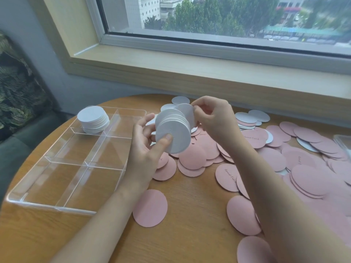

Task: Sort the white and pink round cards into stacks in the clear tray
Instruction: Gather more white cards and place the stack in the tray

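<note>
Now the left hand (146, 147) grips a white stack (172, 130) mid-frame while the right hand (212, 116) pinches what looks like one more card (187, 112) (behind it); a loose squeeze could fan them before the tray (57, 202), lower left.

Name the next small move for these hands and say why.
Probably the right hand should press its white card flush onto the back of the white stack in the left hand; the card stands tilted behind the stack, not yet aligned, and the clear tray holds only one white pile.
</note>
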The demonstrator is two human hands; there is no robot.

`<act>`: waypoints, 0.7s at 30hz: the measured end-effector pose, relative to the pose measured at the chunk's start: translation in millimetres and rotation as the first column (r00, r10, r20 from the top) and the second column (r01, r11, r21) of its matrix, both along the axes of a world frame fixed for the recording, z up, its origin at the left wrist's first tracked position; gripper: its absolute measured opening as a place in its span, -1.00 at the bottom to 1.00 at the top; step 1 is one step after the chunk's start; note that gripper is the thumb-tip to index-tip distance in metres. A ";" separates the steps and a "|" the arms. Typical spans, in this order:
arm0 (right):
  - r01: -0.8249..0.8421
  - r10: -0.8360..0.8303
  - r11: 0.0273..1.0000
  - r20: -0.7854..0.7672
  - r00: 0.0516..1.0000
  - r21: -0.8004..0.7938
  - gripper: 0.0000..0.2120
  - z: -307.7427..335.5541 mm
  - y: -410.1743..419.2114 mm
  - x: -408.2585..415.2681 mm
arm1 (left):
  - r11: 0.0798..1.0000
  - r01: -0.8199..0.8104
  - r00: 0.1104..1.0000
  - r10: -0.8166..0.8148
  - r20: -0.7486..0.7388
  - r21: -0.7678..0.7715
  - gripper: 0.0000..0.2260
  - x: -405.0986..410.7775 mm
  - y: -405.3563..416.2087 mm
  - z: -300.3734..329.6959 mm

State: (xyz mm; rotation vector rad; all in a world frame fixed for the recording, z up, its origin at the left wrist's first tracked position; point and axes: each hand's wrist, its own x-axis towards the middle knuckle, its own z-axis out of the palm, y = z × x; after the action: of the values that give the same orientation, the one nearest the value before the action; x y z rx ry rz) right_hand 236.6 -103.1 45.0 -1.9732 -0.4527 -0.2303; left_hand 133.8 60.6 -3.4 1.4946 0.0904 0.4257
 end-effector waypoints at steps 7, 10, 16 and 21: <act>-0.131 0.151 0.977 -0.114 0.982 0.166 -0.82 -4.7 -12.6 -11.6 | 0.990 0.062 0.998 -0.061 -0.006 0.128 -0.58 -3.3 -5.2 -1.0; -0.143 0.149 0.988 -0.107 0.983 0.059 -0.80 -5.5 -22.5 -24.9 | 0.984 0.101 0.994 -0.094 -0.058 0.148 -0.58 -5.4 -10.3 -1.4; -0.206 0.201 0.978 -0.125 0.972 -0.028 -0.83 -0.1 -45.4 -54.1 | 0.960 0.222 0.973 -0.208 -0.101 0.168 -0.52 -9.0 -14.0 -1.7; -0.212 0.213 0.918 -0.037 0.976 -0.335 -0.30 -15.3 -62.0 -77.4 | 0.916 0.303 0.952 -0.280 -0.121 0.263 -0.48 -16.2 -17.0 -2.7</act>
State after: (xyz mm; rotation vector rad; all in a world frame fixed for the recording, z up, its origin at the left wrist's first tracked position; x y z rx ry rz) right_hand 159.2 -165.1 29.7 -2.2353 -0.7428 -0.0133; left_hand 117.5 43.6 -6.1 1.7715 -0.1345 0.1379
